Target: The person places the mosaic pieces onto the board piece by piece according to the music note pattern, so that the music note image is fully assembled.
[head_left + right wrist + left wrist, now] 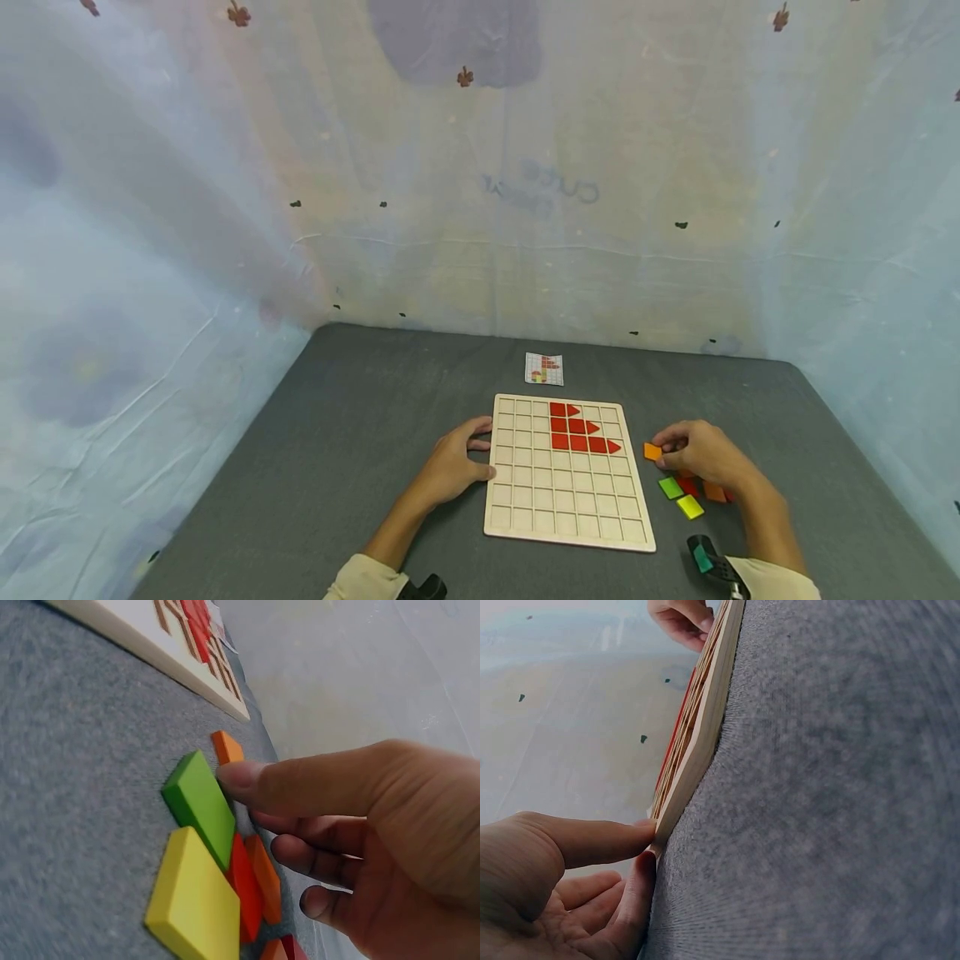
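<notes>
A pale wooden grid board (566, 483) lies flat on the dark table, red square and pointed tiles (577, 442) set in its upper cells. My left hand (453, 462) rests at the board's left edge. Its thumb (604, 841) and a fingertip touch that side, the other fingers lying loosely bent. To the right of the board, my right hand (701, 454) pinches an orange square tile (652, 451) at its near side. In the right wrist view the thumb (244, 776) partly hides this tile. Beside the hand lie a green tile (199, 802) and a yellow tile (191, 900).
Under the right hand and wrist lie more red and orange tiles (714, 492), partly covered. Behind the board sits a small printed card (543, 369) with a coloured grid pattern. The grey table (360, 433) ends at a patterned cloth (525, 275) hanging behind and at both sides.
</notes>
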Demonstrator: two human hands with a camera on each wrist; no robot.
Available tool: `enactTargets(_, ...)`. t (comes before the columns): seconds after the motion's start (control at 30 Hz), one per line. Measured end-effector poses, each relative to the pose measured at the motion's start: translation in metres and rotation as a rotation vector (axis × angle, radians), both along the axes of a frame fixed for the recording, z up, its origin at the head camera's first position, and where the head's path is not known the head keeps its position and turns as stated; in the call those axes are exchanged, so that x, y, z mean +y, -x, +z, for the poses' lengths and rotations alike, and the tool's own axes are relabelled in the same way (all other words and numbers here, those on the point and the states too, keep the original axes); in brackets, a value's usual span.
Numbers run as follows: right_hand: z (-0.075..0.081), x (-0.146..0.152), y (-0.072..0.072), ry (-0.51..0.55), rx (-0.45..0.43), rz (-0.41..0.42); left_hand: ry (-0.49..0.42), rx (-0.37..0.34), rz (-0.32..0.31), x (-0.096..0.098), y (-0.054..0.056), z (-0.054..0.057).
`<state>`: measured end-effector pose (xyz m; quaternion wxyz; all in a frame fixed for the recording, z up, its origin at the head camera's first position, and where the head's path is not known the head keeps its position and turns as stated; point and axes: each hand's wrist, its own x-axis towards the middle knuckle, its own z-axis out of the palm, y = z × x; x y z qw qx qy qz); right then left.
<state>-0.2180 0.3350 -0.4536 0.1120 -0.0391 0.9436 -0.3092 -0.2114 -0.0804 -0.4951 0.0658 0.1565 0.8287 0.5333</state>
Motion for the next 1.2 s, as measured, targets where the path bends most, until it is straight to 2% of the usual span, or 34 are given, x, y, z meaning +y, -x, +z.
enactTargets(0.37, -0.003, -0.001, 0.001, -0.036, 0.068, 0.018, 0.015, -0.004, 0.01, 0.001, 0.0, 0.003)
enactTargets(0.73, -0.003, -0.008, 0.002, 0.011, 0.087, 0.044, 0.015, -0.004, 0.014, 0.001, 0.0, 0.003)
enactTargets(0.87, 0.0, -0.016, 0.002, 0.037, 0.07, 0.05, 0.003, 0.003, 0.008, 0.001, -0.001, 0.004)
enactTargets(1.2, 0.001, -0.036, 0.002, 0.065, 0.106, 0.087, 0.008, -0.014, 0.008, 0.001, 0.0, 0.003)
